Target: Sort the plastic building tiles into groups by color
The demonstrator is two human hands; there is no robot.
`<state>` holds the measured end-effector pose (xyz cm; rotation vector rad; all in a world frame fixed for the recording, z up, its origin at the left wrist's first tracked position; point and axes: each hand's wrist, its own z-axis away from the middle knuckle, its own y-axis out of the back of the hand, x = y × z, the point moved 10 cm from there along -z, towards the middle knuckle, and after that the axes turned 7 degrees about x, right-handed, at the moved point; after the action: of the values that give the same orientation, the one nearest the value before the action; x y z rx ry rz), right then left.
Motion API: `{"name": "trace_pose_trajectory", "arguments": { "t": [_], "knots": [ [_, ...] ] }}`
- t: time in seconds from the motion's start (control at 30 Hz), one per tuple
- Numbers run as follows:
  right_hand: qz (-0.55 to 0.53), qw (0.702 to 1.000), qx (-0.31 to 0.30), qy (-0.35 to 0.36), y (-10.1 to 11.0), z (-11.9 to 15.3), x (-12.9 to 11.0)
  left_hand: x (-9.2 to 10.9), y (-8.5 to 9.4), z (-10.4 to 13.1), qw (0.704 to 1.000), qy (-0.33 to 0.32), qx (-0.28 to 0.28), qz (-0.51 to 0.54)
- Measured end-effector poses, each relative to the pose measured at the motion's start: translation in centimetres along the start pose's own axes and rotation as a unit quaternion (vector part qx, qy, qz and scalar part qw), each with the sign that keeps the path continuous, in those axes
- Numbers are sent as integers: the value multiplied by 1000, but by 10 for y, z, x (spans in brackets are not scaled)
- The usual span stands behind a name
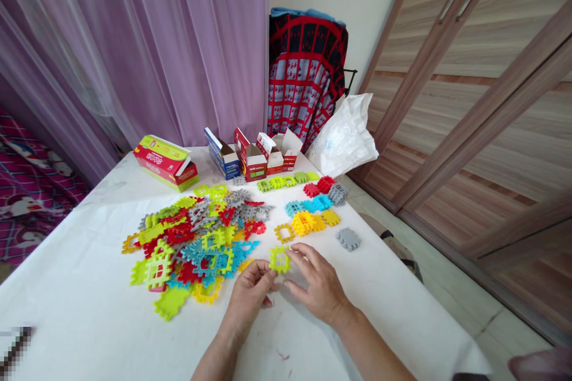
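Looks like a room in a home, with purple curtains (187,41), wooden wardrobe doors (447,71), a patterned blanket (308,65) and a table (111,333) draped in white cloth, set on tiled floor (496,321).

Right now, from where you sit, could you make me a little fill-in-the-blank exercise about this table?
The toothed tile between the left hand and right hand is coloured ____.
The flat tile lying alone right of the yellow pieces is coloured ____.
The curtain behind the table is coloured ____.
The white plastic bag is on the ____ side of the open boxes.

Missing words: lime green; grey; purple; right.
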<state>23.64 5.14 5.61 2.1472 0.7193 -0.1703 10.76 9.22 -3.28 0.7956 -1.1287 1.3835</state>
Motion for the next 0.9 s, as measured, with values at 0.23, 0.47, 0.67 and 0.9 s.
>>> {"name": "trace_pose_trajectory", "arguments": {
  "t": [0.23, 0.47, 0.67, 0.9],
  "knots": [
    [34, 997, -49, 53, 1, -17, -11, 2, -4, 0, 1000, 1, -14, 0],
    [57, 990, -118, 49, -5, -33, -11, 2, -5, 2, 1000, -1, -20, -2],
    [61, 985, -158, 45, -11, -37, -6, 2, -7, 2, 1000, -3, -27, -6],
    [67, 972, -221, 41, -21, -42, 1, 3, -7, 3, 999, -1, -35, 2]
  ]
}}
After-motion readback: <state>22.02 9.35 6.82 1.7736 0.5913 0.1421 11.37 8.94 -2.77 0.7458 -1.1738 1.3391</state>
